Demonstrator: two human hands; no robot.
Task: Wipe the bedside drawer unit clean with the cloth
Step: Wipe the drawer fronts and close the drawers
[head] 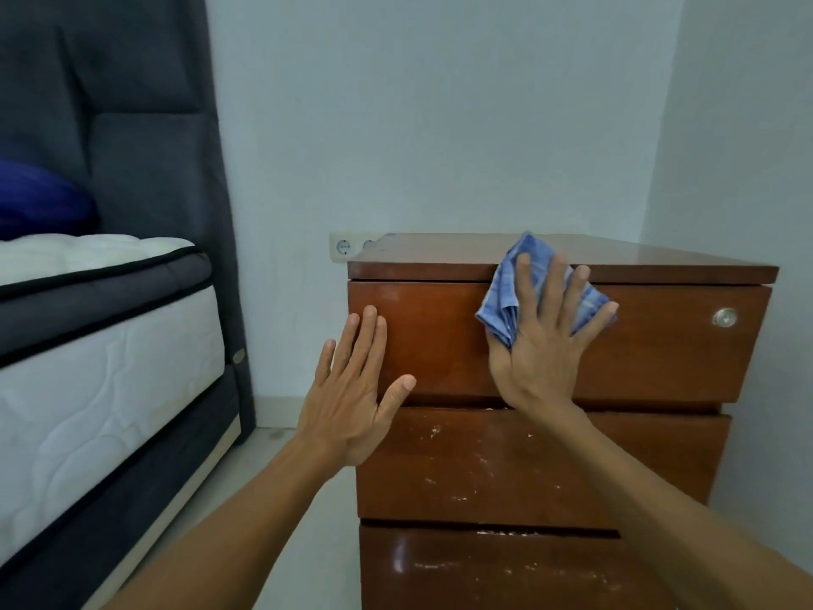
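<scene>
A: Where is the cloth (pixel 528 279)?

B: Against the top drawer front (pixel 660 350) of the wooden drawer unit (pixel 550 468), near the middle of its width. It is blue, checked and crumpled, and its upper corner reaches up past the front edge of the unit's top (pixel 616 257).

A: Which hand has it?

B: The right hand (pixel 541 345). The palm lies flat over the cloth with the fingers spread wide, pressing it to the wood — not a fist, not a pinch.

A: And the other hand?

B: The left hand (pixel 352 389) is open too, fingers straight and close together, thumb out to the side. Its fingertips lie over the left end of the same drawer front; I cannot tell whether the palm touches. It holds nothing, and the two hands are apart.

A: How does the unit look?

B: Three drawers stacked. The top one has a round metal lock (pixel 724 317) near its right end. The middle drawer (pixel 484 468) and the bottom drawer (pixel 484 570) show pale specks and smears.

A: Around it?

B: It stands in a corner of pale walls, with a socket (pixel 344 247) on the wall just behind its left rear edge. A bed (pixel 110 345) stands to the left — white mattress, dark headboard (pixel 154 125), a blue pillow (pixel 39 204).
</scene>
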